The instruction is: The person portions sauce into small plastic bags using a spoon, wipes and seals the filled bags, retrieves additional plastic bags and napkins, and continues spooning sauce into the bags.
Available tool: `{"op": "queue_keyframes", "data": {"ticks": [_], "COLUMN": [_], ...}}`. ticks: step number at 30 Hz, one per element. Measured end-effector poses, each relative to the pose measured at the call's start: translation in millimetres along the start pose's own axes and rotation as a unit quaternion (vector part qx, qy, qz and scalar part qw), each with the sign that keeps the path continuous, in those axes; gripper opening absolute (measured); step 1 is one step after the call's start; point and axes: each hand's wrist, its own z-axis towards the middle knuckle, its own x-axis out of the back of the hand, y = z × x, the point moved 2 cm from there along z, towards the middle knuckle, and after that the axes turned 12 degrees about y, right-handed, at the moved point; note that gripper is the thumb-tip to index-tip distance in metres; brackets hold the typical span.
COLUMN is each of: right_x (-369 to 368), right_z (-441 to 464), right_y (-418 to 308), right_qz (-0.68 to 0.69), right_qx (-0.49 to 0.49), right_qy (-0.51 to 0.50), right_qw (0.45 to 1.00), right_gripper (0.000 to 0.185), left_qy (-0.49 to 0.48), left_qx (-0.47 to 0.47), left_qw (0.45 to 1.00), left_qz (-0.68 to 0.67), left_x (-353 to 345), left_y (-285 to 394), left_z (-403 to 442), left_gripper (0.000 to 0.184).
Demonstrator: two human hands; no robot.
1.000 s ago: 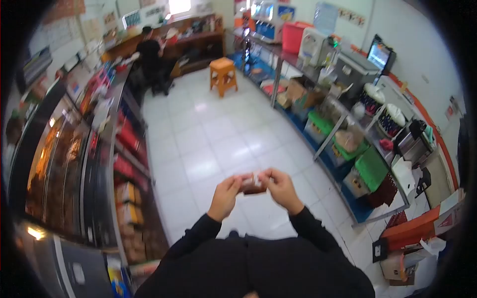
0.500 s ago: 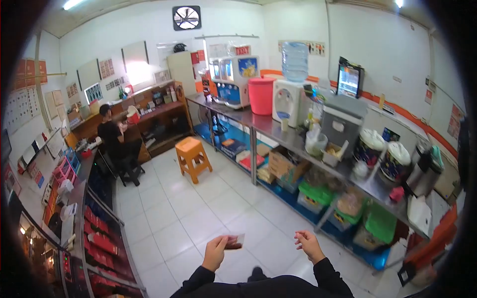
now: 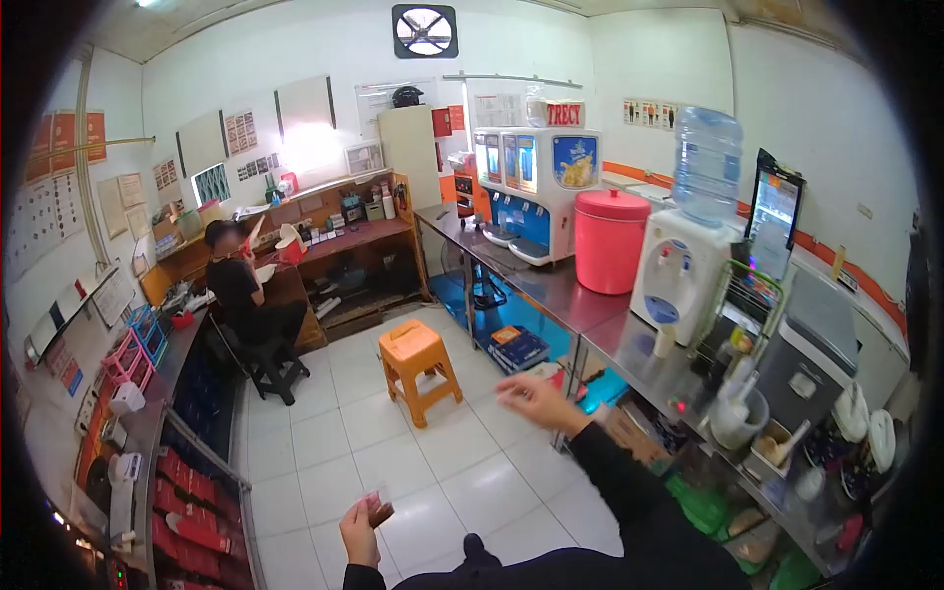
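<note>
Low in front of my body, my left hand (image 3: pixel 360 531) pinches a small clear plastic sachet (image 3: pixel 379 511) with something dark brown in it. My right hand (image 3: pixel 536 400) reaches forward over the floor, its fingers loosely bent and partly apart, with nothing visible in them. Beyond it and to the left stands an orange plastic stool (image 3: pixel 420 369), with a gap between hand and stool. The steel counter (image 3: pixel 612 339) runs along on the right of that hand.
Along the counter stand a drink dispenser (image 3: pixel 538 197), a pink lidded bucket (image 3: pixel 610 241), a water dispenser (image 3: pixel 678 280) and a grey cooler box (image 3: pixel 806 344). A seated person (image 3: pixel 236 285) is at the far-left desk. Red boxes (image 3: pixel 187 511) fill the left shelves.
My view has moved forward, bringing the stool and counter closer. My right hand has stretched forward and up. The left hand sits lower and further left, still holding the sachet.
</note>
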Motion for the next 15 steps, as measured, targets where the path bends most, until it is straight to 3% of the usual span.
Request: {"op": "queue_keyframes", "data": {"ticks": [3,7,10,12,15], "right_x": [62,153,214,244,308], "right_z": [122,268,380,447,569], "right_y": [34,52,78,77,119], "right_qz": [0.024,0.044,0.006,-0.118,-0.279], "right_qx": [-0.033,-0.059,-0.05,-0.033,0.098], "right_qy": [0.066,0.138,0.184,0.224,0.236], "right_qw": [0.997,0.988,0.982,0.967,0.926], "right_gripper": [0.028,0.027,0.026,0.026,0.028], "left_qy": [0.033,-0.024,-0.049,-0.07,-0.091], "left_qx": [0.008,-0.02,-0.042,-0.038,-0.052], "left_qw": [0.999,1.0,0.998,0.996,0.99], "left_qz": [0.011,-0.002,-0.017,-0.037,-0.091], "left_x": [-37,-119,-214,-266,-335], "left_y": [-27,-21,17,20,-4], "left_z": [99,251,334,385,466], "left_gripper": [0.031,0.028,0.03,0.029,0.029]}}
